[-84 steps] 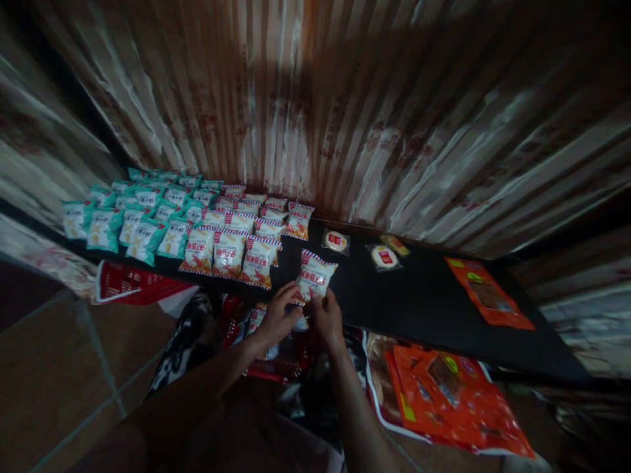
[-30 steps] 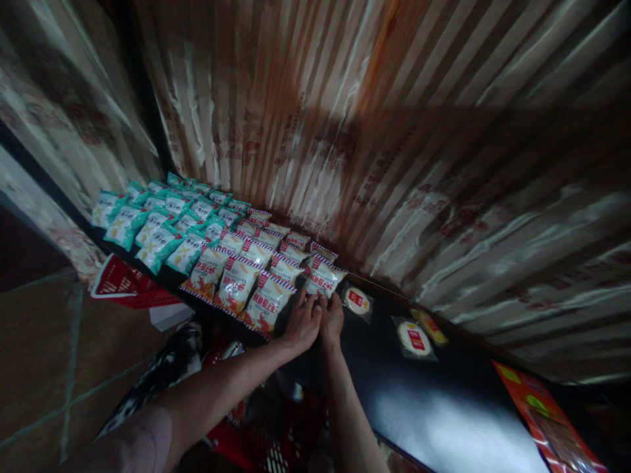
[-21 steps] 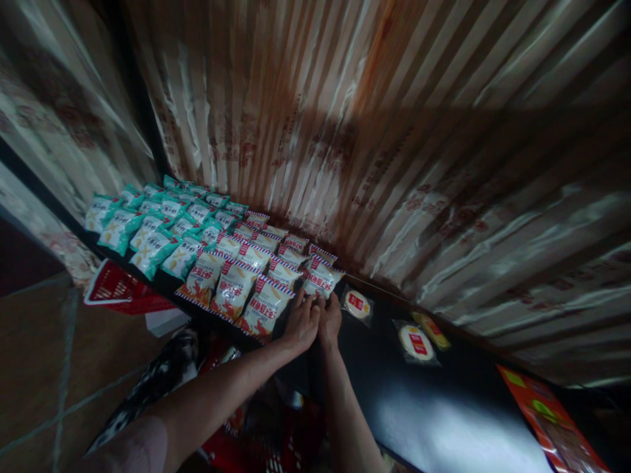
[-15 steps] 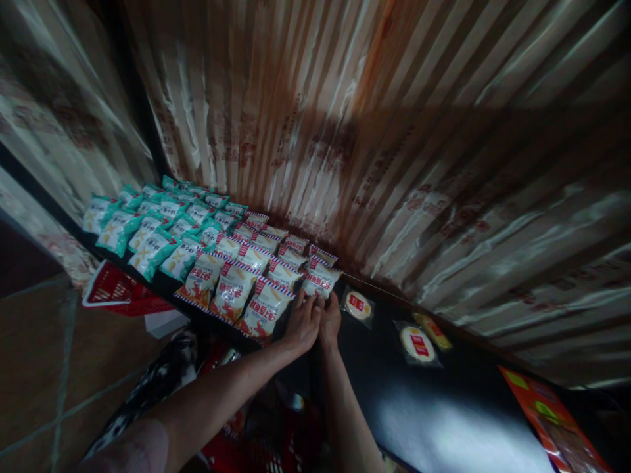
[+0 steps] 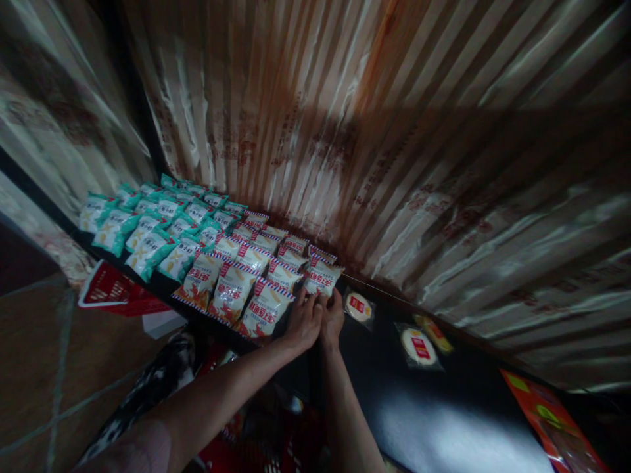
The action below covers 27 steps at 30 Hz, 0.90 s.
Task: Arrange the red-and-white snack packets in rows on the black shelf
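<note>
On the black shelf, my left hand and my right hand close side by side around the lower part of a white snack bag with red lettering and a striped top edge. The bag leans upright at the right end of the rows of similar snack bags. My fingertips partly cover its bottom. Left of those rows stand several teal snack bags. A round white packaged item with a red label lies just right of my right hand.
Farther right are another round packaged item, a yellow packet and an orange-red package. Wrinkled plastic-covered corrugated sheeting rises behind the shelf. A red basket is below at the left, above the tiled floor.
The white snack bag in my hands is a little more upright, its printed front showing more fully. My hands stay in nearly the same place; the view has shifted slightly.
</note>
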Motion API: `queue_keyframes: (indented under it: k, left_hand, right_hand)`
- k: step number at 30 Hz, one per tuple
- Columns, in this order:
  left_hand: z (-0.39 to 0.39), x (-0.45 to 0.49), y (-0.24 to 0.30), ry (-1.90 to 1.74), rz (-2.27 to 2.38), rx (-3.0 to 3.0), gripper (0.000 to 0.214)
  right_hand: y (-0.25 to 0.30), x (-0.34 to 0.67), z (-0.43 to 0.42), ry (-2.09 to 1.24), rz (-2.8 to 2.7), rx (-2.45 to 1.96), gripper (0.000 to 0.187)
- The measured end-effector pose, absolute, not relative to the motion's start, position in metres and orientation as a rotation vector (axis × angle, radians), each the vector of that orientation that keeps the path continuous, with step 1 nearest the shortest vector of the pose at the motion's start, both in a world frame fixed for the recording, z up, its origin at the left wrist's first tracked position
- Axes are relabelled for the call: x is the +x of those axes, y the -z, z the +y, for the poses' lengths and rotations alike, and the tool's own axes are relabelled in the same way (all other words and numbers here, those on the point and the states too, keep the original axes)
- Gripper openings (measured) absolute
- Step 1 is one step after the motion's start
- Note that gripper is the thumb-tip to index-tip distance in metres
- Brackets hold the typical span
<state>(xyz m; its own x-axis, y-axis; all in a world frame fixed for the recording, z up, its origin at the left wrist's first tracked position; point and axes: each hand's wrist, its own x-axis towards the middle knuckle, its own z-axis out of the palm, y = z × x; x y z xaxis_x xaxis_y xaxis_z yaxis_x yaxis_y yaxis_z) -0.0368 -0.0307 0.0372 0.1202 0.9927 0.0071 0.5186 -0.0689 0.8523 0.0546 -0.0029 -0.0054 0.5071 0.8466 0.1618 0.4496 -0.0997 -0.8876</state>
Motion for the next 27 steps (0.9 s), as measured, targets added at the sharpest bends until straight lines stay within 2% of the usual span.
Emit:
queue_keyframes:
  k: [11, 16, 21, 27]
  left_hand:
    - [-0.030, -0.041, -0.042, -0.764, 1.603, 1.680, 0.042]
    - [-0.032, -0.043, -0.044, -0.745, 1.607, 1.667, 0.042]
    - [-0.033, -0.043, -0.037, -0.777, 1.591, 1.693, 0.043]
    - [-0.033, -0.042, -0.033, -0.773, 1.588, 1.677, 0.045]
  right_hand:
    - [0.007, 0.050, 0.000, -0.530, -1.088, -1.703, 0.068]
    - [0.012, 0.052, 0.002, -0.521, -1.118, -1.667, 0.062]
    - [0.010, 0.050, -0.001, -0.525, -1.098, -1.721, 0.070]
    - [0.007, 0.046, 0.000, -0.519, -1.080, -1.654, 0.064]
